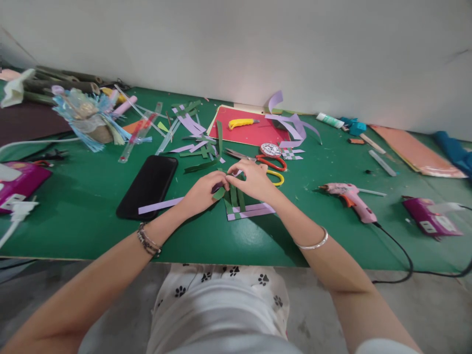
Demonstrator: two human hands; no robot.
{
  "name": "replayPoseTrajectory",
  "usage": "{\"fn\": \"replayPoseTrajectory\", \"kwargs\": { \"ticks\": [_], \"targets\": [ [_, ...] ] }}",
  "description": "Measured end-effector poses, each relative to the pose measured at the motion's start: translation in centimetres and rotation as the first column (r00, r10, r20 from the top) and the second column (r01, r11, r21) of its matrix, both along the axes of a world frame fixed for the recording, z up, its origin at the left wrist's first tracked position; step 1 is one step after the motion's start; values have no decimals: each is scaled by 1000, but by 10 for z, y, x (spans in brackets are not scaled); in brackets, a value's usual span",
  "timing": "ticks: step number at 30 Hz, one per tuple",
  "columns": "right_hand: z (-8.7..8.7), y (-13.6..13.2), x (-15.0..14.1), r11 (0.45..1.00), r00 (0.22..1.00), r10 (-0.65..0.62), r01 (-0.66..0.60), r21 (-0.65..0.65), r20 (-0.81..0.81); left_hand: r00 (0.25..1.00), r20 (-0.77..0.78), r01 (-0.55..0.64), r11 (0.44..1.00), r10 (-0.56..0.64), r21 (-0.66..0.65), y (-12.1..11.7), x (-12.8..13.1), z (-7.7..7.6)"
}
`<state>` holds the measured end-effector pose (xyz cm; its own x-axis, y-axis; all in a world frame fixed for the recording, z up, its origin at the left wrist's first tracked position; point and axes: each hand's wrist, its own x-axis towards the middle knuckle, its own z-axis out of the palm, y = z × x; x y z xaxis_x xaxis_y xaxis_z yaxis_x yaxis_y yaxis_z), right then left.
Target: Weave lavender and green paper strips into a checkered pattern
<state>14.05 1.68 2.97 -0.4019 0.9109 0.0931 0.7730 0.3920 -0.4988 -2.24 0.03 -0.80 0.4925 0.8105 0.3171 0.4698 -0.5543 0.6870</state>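
Note:
Both hands meet over a small weave of green and lilac paper strips (252,211) on the green table. My left hand (206,192) is closed, its fingers pinching a lilac paper strip (160,205) whose free end runs left across a black phone (147,187). My right hand (252,181) bends over the top of the weave with thumb and fingers brought together on the paper; the exact strip under them is hidden. Just behind the right hand lie scissors with red handles (271,161) and a yellow handle loop (276,178).
A pink glue gun (350,196) with a cord lies to the right, near a purple power strip (431,216). Behind are loose woven strips (195,142), red paper (239,132) and a yellow cutter (242,123). A decorated basket-like piece (88,118) stands back left.

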Motion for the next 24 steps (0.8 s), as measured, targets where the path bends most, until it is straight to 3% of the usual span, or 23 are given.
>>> {"fn": "replayPoseTrajectory", "kwargs": {
  "ticks": [13, 24],
  "targets": [
    [-2, 2, -10, 990, 988, -123, 129, -52, 94, 999, 35, 38, 999, -37, -9, 0, 0, 1],
    [-2, 6, -6, 981, 989, -145, 143, -133, -2, 1000, 8, 21, 1000, -21, -11, 2, -1, -5]
  ]
}}
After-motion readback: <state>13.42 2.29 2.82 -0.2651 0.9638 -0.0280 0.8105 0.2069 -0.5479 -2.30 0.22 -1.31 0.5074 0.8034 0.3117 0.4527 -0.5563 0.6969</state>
